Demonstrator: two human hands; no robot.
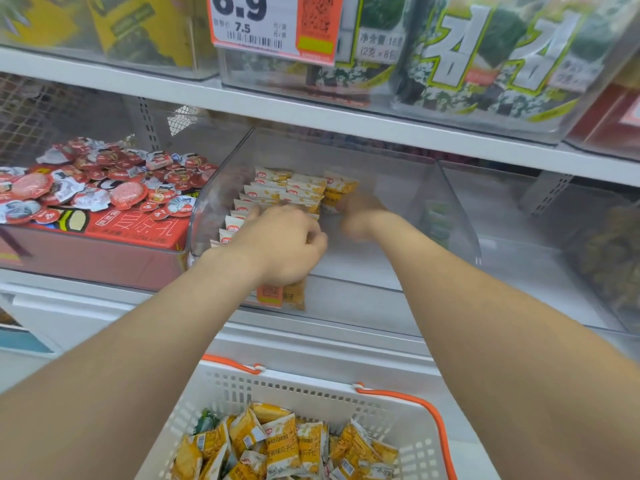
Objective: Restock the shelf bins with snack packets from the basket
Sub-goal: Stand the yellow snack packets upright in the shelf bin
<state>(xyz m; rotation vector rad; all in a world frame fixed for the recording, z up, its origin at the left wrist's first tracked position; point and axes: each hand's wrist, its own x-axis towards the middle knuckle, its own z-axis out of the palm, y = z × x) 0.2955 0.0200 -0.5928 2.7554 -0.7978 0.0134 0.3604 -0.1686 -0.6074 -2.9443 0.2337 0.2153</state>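
A clear plastic shelf bin [446, 216] holds rows of upright yellow-and-white snack packets [277, 188] along its left side. My left hand [284, 244] is inside the bin with its fingers curled on the front packets of the row. Blurred, my right hand [360, 216] reaches further back and grips a yellow packet [341, 192] at the right end of the rows. Below, a white basket [311, 396] with orange handles holds several loose yellow packets [284, 445].
A red box bin [104, 237] heaped with round red-lidded snack cups stands to the left. A clear bin [588, 258] with dark snacks is on the right. The shelf above carries seaweed packs [485, 57] and a price tag [273, 26].
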